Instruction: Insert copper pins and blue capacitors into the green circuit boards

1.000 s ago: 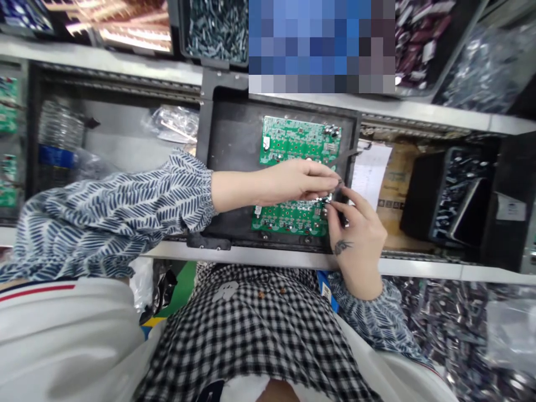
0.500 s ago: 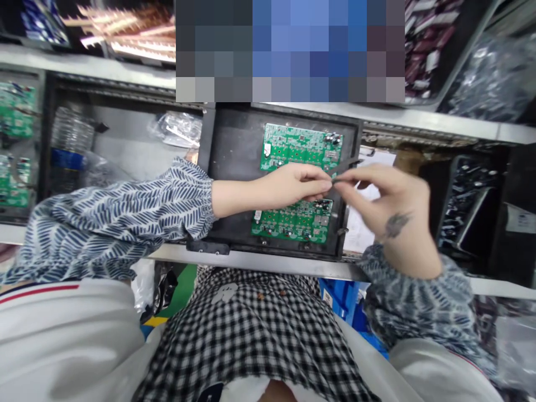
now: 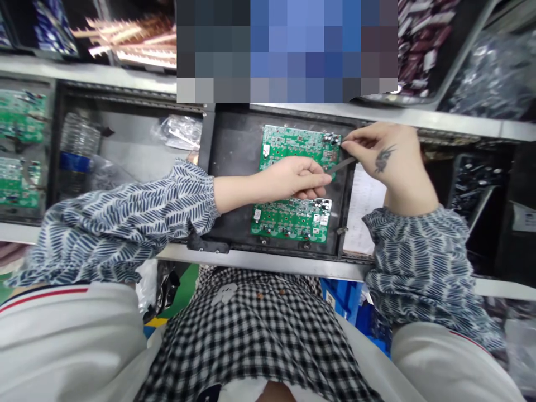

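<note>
Beyond the checked apron (image 3: 238,335), on the black tray (image 3: 232,142), the lower green circuit board (image 3: 288,223) lies nearest, and the left hand (image 3: 304,178) hangs over the near edge of the upper green circuit board (image 3: 293,140), fingers loosely curled, thumb drawn in, whether gripping anything I cannot tell. By the far right corner of that upper board, the right hand (image 3: 387,151) has thumb and forefinger drawn close together, any part between them too small to make out. Farther off lie copper-coloured strips (image 3: 138,43) and dark red parts (image 3: 421,56)
</note>
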`<state>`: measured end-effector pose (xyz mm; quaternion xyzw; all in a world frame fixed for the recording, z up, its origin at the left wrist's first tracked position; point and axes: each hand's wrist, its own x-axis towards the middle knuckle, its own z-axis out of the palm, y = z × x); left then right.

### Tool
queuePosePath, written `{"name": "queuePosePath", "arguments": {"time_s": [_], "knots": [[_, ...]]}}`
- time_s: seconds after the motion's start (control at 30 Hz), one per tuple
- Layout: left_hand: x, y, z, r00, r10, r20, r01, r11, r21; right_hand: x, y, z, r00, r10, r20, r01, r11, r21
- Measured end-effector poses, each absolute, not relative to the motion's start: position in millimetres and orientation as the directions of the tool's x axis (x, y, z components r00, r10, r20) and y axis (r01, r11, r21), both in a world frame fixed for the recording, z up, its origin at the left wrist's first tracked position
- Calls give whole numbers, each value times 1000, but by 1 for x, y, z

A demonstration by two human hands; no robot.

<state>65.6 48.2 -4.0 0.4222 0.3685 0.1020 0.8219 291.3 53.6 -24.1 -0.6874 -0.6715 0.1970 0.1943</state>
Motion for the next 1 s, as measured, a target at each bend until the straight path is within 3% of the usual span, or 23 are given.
{"name": "queuePosePath", "arguments": {"time_s": [0.23,0.5,0.63,0.7,0.77,0.8,0.87,0.9,1.0], "knots": [[61,50,-8,681,548,-487,136,558,819,287,57,-16,-1,997,-74,884,-34,-466],[51,56,-9,741,519,-426,145,496,856,251,-7,14,-232,945,229,748,324,-580],[43,50,-1,798,462,-386,190,415,890,234,-21,14,-245,916,317,720,391,-574],[38,50,5,838,407,-363,245,314,917,230,-26,15,-245,921,303,712,384,-589],[28,62,11,831,456,-318,339,37,940,230,-35,20,-217,940,264,715,337,-612],[19,76,15,777,560,-287,435,-148,888,232,-41,22,-180,950,254,721,303,-623],[-10,115,21,536,835,-127,716,-369,593,239,-55,25,-56,972,228,725,196,-660],[-29,138,24,354,935,-13,863,-322,390,243,-63,25,9,979,202,716,134,-685],[-96,201,24,106,994,38,967,-112,230,255,-79,18,125,983,135,698,10,-716]]}}
